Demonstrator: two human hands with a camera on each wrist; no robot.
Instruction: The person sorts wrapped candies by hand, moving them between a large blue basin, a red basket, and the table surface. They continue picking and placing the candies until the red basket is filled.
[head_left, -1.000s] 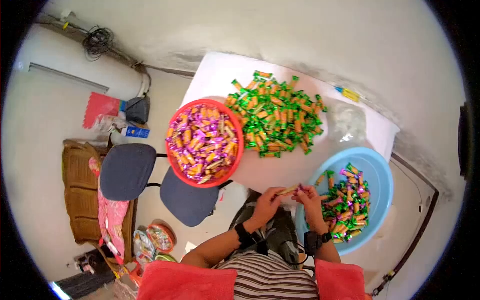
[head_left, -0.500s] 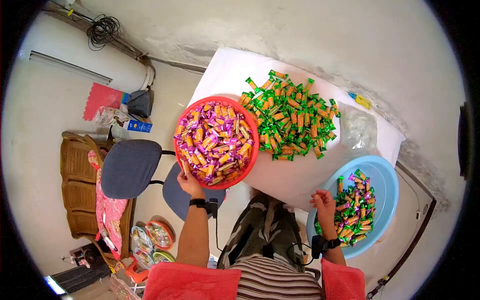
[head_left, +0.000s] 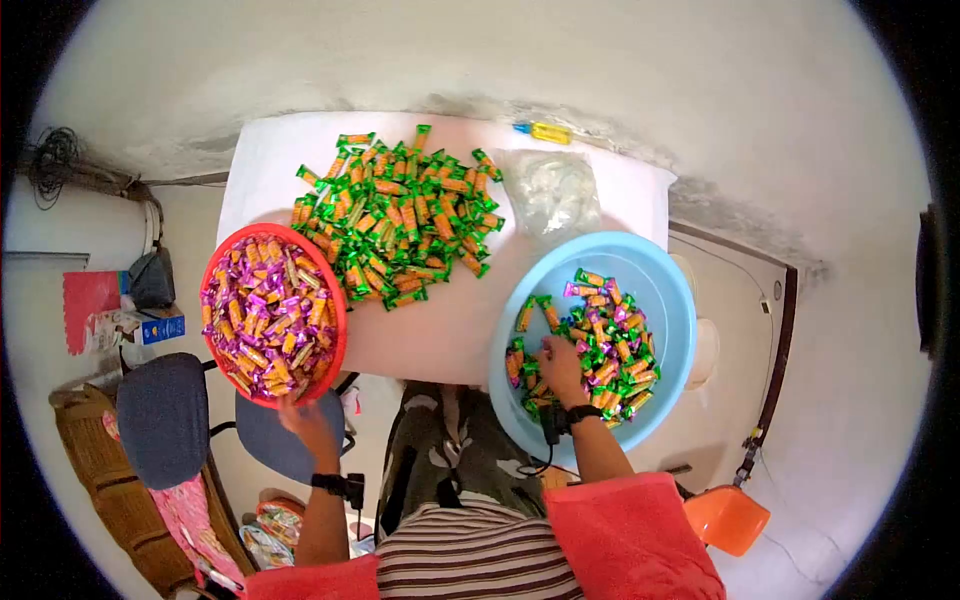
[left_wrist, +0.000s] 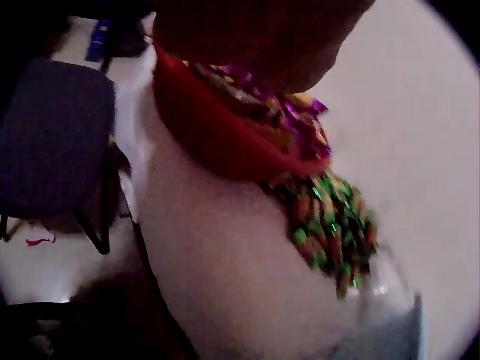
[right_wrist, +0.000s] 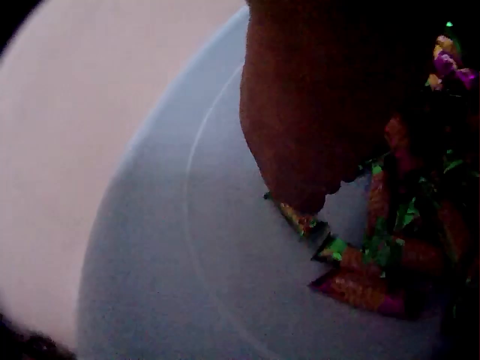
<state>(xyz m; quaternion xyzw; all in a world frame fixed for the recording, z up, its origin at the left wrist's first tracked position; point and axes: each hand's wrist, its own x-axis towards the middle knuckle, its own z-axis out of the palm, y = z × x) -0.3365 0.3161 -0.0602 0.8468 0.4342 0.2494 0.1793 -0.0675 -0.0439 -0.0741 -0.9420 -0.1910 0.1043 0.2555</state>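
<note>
Purple-wrapped candies (head_left: 268, 315) fill a red basin (head_left: 340, 345) at the table's left side. My left hand (head_left: 308, 425) is at the near rim of that basin, its fingers loosely stretched, blurred and with no candy visible in them. From the left wrist, the back of the hand (left_wrist: 255, 45) covers part of the basin. Inside the light blue basin (head_left: 665, 290) lie mixed green- and purple-wrapped candies (head_left: 610, 350). My right hand (head_left: 562, 370) reaches down among them, with its fingertips over a green-wrapped candy (right_wrist: 296, 219); I cannot tell whether they pinch it.
A large heap of green-wrapped candies (head_left: 400, 215) lies on the white-covered table (head_left: 425, 345). Behind the blue basin are a clear plastic bag (head_left: 550, 195) and a yellow bottle (head_left: 550, 133). Dark chairs (head_left: 163, 420) stand at the left, an orange seat (head_left: 728, 520) at the lower right.
A candy was between both hands one second ago, then in my left hand at the red basin's rim. Now my right hand has gone into the blue basin. The head view has swung right.
</note>
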